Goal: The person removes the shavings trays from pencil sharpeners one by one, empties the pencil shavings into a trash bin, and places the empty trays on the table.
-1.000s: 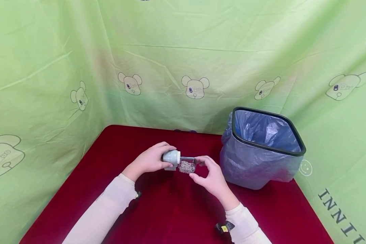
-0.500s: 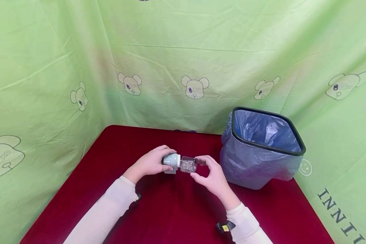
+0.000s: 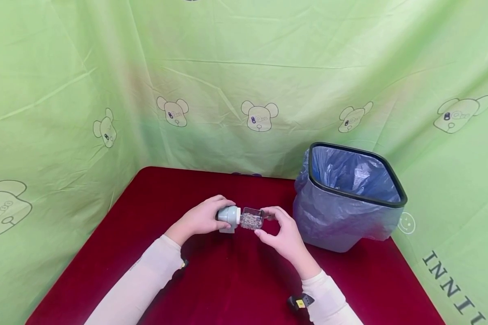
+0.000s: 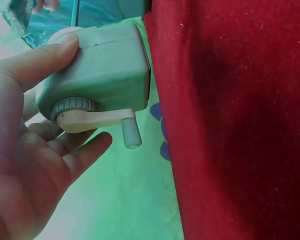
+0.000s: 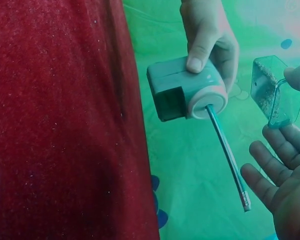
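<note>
Pencil sharpener [image 3: 229, 217], a grey-green crank model, is held above the red surface [image 3: 227, 280] at its middle, just left of the waste bin [image 3: 349, 198]. Left hand [image 3: 201, 216] grips the sharpener body, thumb laid across the top face and fingers curled behind it. In the left wrist view the same sharpener [image 4: 97, 75] shows its knurled collar and pale crank handle [image 4: 102, 120], the handle free of the fingers and pointing toward the surface edge. Right hand [image 3: 282, 234] pinches a clear shavings drawer [image 3: 251, 219] between thumb and fingertips; the remaining fingers are spread and relaxed. The drawer holds a layer of grey shavings. In the head view it sits just beside the sharpener's pale end cap and appears to touch it; in the right wrist view the drawer [image 5: 270, 92] is plainly apart from the sharpener [image 5: 187, 90], and the rectangular slot in the sharpener body stands vacant. A blue pencil [image 5: 227, 155] is seated in the sharpener's round face, eraser end out, slanting down toward the right palm without touching it. The waste bin, lined with a blue-grey bag, stands upright on the right part of the surface, near the right hand but not in contact. A green printed cloth [image 3: 244, 81] hangs behind and to both sides.
</note>
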Available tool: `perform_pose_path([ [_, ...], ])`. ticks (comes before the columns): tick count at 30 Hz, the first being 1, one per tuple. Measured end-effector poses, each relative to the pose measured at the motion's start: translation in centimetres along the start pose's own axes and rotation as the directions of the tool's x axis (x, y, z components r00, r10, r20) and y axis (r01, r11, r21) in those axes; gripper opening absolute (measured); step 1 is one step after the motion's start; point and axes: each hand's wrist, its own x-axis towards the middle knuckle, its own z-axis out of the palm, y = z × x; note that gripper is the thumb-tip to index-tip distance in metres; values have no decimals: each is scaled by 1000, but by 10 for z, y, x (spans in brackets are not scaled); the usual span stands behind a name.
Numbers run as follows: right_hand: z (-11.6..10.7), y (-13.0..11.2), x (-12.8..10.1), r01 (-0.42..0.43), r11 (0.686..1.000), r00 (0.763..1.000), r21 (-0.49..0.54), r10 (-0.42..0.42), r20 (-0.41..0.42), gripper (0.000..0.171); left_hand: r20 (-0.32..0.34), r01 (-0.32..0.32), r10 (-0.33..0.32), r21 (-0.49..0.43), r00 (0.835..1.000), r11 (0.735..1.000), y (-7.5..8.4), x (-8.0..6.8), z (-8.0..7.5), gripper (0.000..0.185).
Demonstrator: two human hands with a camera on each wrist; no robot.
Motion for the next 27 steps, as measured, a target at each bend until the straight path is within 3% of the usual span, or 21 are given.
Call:
perform_pose_path([
  [16,4,1,0,2,1000,1000,24,-2,3,52,18,22,-22,-27,1000,999,-5,-7,9,61],
  [27,2,-3,-1,-55,998,998,37,54,17,53,29,20,-19,-12,999,1000,-8,-6,15,62],
])
